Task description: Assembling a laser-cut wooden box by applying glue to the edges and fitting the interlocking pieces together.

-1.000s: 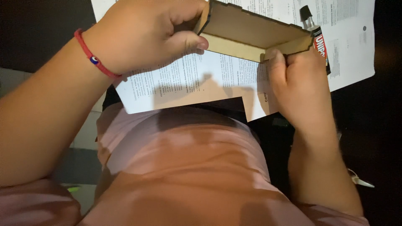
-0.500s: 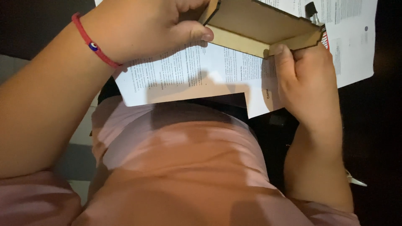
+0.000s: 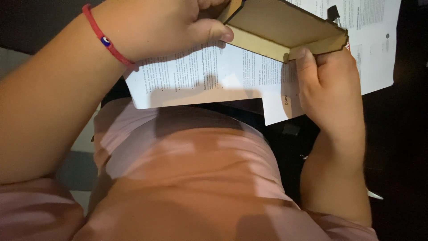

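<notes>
**Thin wooden frame held at both ends above the papers**

At 12 o'clock in the view, a shallow wooden frame (image 3: 285, 29) of thin, pale, laser-cut panels with dark edges is held over printed sheets (image 3: 214, 76) on the dark worktop (image 3: 401, 147). It looks light and stiff, though the notched corner joints could probably flex or split under a hard squeeze; the corners and long edges seem the safest places to take it. The left hand (image 3: 165, 27) is closed on the frame's 9 o'clock end, thumb pressed along the near wall. The right hand (image 3: 330, 85) pinches the 3 o'clock corner. A dark-capped tube (image 3: 333, 13) peeks out behind.
</notes>
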